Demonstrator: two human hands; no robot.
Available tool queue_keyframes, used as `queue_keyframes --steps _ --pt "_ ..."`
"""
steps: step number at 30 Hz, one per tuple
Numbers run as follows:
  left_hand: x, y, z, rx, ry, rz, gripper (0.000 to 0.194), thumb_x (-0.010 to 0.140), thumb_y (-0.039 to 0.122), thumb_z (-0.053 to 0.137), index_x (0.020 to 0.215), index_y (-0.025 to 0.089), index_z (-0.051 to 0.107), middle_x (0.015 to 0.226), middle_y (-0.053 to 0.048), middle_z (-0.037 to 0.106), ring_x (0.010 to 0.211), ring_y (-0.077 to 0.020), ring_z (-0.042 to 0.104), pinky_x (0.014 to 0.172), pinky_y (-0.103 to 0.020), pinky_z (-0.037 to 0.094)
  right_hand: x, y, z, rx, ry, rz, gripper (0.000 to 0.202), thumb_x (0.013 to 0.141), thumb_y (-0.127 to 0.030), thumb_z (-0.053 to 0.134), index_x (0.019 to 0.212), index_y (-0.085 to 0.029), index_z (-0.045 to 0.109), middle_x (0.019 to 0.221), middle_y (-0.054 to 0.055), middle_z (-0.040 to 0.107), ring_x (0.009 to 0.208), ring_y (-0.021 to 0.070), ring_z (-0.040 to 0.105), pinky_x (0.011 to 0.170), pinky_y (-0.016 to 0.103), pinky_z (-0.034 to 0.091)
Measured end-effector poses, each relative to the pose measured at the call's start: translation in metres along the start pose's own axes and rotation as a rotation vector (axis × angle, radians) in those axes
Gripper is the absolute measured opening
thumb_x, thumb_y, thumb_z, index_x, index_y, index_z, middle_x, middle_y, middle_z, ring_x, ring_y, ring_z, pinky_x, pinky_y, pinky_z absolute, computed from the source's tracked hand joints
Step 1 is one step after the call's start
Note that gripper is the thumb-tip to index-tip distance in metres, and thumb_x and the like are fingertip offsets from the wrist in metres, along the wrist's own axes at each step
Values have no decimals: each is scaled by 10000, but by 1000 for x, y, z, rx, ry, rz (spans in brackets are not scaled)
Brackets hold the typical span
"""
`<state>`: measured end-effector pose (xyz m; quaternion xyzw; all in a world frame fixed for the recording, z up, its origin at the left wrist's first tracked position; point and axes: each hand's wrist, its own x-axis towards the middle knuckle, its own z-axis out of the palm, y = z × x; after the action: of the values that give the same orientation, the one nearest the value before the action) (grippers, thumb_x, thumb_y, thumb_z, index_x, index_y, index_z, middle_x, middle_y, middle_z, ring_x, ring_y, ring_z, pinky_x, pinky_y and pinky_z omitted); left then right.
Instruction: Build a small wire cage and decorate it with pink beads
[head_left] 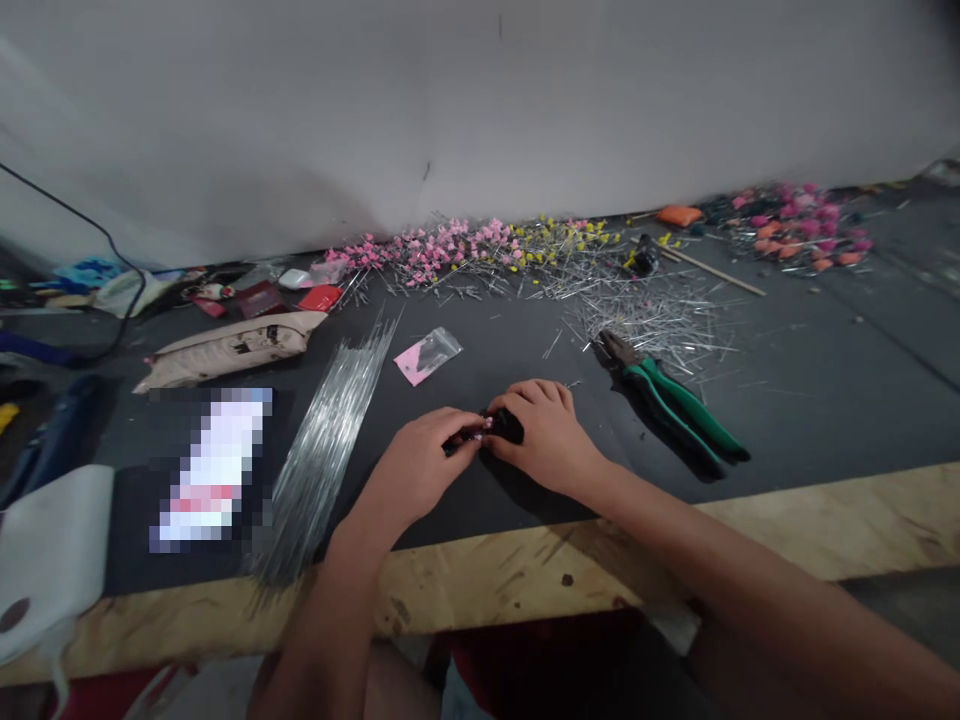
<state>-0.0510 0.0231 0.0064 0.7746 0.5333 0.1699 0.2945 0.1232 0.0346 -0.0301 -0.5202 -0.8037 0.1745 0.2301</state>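
Close together near the table's front edge, my two hands meet over small dark pieces. My right hand [549, 432] is closed around a black lump [510, 426], its kind unclear. The fingers of my left hand [427, 452] pinch a small dark piece with a pale pink bit [487, 424] between the fingertips of both hands. Part of these pieces is hidden by my fingers. Just beyond lies a small zip bag [429, 354], pink and clear. Left of my hands is a bundle of straight silvery wires [330, 430]. Green-handled pliers [671, 405] rest at the right.
Pink clay-like buds on wires [457, 245], yellow ones [562, 240] and loose wire pieces [652, 315] spread along the wall. At left are a long wrapped packet [232, 350], a blurred-out phone-like screen [217, 465] and a white device [56, 560]. A thin stick [712, 268] lies back right.
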Motion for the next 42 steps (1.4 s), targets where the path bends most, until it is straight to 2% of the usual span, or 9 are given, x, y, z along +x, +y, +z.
queue_keyframes --steps 4,8,12,16,19,27,35,42 --pt "-4 -5 -8 -59 106 -83 190 810 282 519 961 241 627 901 -2 664 772 -146 599 692 -266 476 0 0 -2 48 7 13 389 744 -398 600 1100 -250 554 1052 62 579 1060 262 439 924 433 295" --pt "-7 -15 -18 -38 211 -207 204 798 334 537 939 223 633 829 -10 654 700 -146 587 656 -281 481 4 9 -14 103 71 37 318 756 -353 583 1057 -251 578 1073 59 566 1075 254 446 925 415 329" --pt "-8 -25 -21 -29 154 -235 273 787 368 548 1002 214 615 850 -26 640 725 -160 585 666 -299 479 8 30 -33 100 114 50 220 776 -260 544 985 -227 604 1059 65 570 1055 240 472 924 401 355" --pt "-10 -28 -18 -12 59 -139 426 728 399 616 1119 243 551 1092 -49 590 920 -206 568 766 -338 466 2 50 -41 42 27 83 249 761 -221 550 1004 -212 607 1054 64 577 1033 238 494 927 407 355" --pt "-11 -29 -15 8 11 -101 523 699 389 651 1182 254 504 1195 -58 536 1023 -231 529 844 -367 437 -7 55 -40 1 -18 129 265 767 -205 548 1024 -198 611 1064 76 576 1044 246 487 923 412 361" --pt "-11 -25 -13 36 0 -72 461 739 307 615 1180 244 501 1140 -54 569 994 -213 543 860 -371 424 -15 61 -42 44 -76 116 243 782 -170 537 1004 -210 627 993 73 595 953 218 553 854 387 430" --pt "-10 -27 -11 -2 -1 -79 411 758 290 590 1162 253 522 1088 -51 583 972 -209 543 867 -377 418 -14 65 -44 27 -33 176 255 781 -170 541 1014 -198 638 992 89 583 914 216 570 804 363 462" --pt "-8 -26 -13 11 0 -74 400 760 266 578 1156 252 521 1090 -34 588 928 -189 548 843 -352 426 -15 67 -46 40 -47 195 217 781 -172 543 970 -180 650 917 81 598 833 199 578 755 340 471"
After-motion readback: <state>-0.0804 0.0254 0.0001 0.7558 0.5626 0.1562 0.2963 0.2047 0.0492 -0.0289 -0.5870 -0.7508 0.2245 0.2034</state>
